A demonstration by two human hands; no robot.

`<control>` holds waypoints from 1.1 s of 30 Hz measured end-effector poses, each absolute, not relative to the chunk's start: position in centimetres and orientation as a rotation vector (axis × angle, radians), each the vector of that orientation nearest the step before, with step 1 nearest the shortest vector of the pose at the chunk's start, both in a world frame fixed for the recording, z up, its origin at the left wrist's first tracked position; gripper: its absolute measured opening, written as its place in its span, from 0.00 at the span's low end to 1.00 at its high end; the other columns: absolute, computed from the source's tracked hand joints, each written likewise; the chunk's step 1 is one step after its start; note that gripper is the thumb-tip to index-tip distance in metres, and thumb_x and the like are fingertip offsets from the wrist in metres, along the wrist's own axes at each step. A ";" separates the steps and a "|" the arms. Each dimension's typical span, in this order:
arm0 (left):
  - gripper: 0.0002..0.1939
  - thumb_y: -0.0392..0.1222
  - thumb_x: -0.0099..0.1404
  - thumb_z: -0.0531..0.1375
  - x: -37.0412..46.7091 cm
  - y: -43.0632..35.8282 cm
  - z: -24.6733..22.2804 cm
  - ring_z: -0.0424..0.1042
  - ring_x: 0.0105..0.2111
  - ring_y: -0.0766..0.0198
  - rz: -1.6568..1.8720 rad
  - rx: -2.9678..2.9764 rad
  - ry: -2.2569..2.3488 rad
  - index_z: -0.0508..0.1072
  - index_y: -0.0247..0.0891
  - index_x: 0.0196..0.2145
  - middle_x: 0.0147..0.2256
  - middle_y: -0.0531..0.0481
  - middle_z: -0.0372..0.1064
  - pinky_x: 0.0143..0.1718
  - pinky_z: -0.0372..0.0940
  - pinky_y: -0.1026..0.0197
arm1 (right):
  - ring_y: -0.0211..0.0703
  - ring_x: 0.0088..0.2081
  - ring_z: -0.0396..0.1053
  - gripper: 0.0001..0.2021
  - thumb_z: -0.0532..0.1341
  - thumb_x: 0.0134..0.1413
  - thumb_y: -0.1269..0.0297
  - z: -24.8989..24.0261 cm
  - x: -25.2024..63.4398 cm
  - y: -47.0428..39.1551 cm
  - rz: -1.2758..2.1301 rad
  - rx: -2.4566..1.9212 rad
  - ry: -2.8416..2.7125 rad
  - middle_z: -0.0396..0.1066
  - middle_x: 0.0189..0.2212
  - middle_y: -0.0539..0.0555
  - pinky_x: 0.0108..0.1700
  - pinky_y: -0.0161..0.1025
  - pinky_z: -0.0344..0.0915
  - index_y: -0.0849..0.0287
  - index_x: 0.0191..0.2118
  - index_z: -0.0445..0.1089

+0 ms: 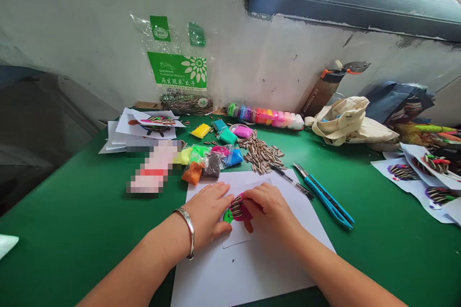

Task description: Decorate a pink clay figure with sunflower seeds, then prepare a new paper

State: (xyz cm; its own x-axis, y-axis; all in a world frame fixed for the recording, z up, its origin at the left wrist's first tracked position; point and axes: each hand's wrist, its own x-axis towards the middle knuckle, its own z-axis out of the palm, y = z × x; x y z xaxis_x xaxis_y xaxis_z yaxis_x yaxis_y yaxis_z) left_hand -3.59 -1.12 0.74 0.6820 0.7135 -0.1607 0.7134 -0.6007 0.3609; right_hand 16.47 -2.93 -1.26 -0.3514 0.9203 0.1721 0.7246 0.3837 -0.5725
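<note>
A small clay figure (242,214) in magenta, with a green part (228,216) on its left and an orange-brown bit at its lower edge, lies on a small white card (237,239). Striped sunflower seeds (236,207) are set in the magenta clay. My left hand (208,211), with a silver bangle at the wrist, rests flat along the card's left side, fingers stretched out and touching the figure's edge. From the right, my right hand (272,211) bends thumb and fingers together over the figure; what they pinch, if anything, is hidden. Under the card is a larger white sheet (273,273).
Beyond the sheet are bagged clay packets (212,165) and a sunflower-seed pile (262,153). A black pen (293,182) and blue utility knife (326,196) lie at right. Finished-looking seed pictures (151,124) sit left, more cards (403,171) right. A seed bag (180,72) leans on the wall.
</note>
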 end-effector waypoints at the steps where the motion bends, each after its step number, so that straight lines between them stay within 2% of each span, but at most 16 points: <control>1: 0.25 0.45 0.56 0.65 -3.6 -1.1 0.7 0.56 0.59 0.48 0.011 2.496 1.114 0.68 0.41 0.51 0.57 0.42 0.59 0.58 0.55 0.48 | 0.38 0.30 0.64 0.12 0.58 0.57 0.74 -1.4 16.5 -2.9 0.529 -1.420 -2.181 0.71 0.19 0.45 0.39 0.37 0.52 0.56 0.24 0.70; 6: 0.26 0.44 0.56 0.65 -3.5 -1.3 0.4 0.54 0.59 0.46 0.017 2.485 1.115 0.67 0.40 0.52 0.58 0.40 0.58 0.59 0.54 0.45 | 0.38 0.29 0.63 0.17 0.56 0.59 0.71 -1.3 16.2 -3.1 0.447 -1.413 -2.267 0.68 0.20 0.49 0.38 0.37 0.52 0.58 0.19 0.67; 13: 0.27 0.43 0.55 0.65 -3.5 -1.2 0.0 0.54 0.60 0.45 0.033 2.493 1.110 0.67 0.41 0.53 0.59 0.40 0.57 0.59 0.53 0.44 | 0.39 0.29 0.61 0.16 0.57 0.58 0.70 -1.0 15.9 -2.9 0.407 -1.363 -2.322 0.67 0.21 0.51 0.37 0.38 0.53 0.58 0.19 0.68; 18: 0.29 0.42 0.55 0.65 -3.5 -1.2 0.2 0.51 0.61 0.44 -0.009 2.465 1.110 0.66 0.37 0.54 0.60 0.37 0.55 0.60 0.50 0.43 | 0.39 0.29 0.60 0.18 0.57 0.59 0.69 -0.8 15.8 -2.9 0.427 -1.387 -2.315 0.66 0.20 0.51 0.38 0.38 0.53 0.58 0.17 0.68; 24: 0.29 0.42 0.56 0.64 -3.6 -1.4 0.3 0.51 0.62 0.45 0.006 2.458 1.121 0.65 0.40 0.55 0.61 0.39 0.54 0.60 0.51 0.44 | 0.39 0.32 0.60 0.15 0.58 0.57 0.71 0.1 16.8 -3.3 0.386 -1.445 -2.204 0.69 0.26 0.51 0.38 0.39 0.51 0.55 0.21 0.73; 33: 0.28 0.44 0.58 0.64 -3.0 -2.0 1.6 0.55 0.59 0.45 -0.027 2.457 1.094 0.66 0.37 0.55 0.55 0.40 0.63 0.59 0.54 0.46 | 0.40 0.32 0.59 0.19 0.58 0.59 0.71 -0.2 16.7 -3.7 0.413 -1.424 -2.294 0.66 0.23 0.51 0.38 0.39 0.50 0.52 0.18 0.73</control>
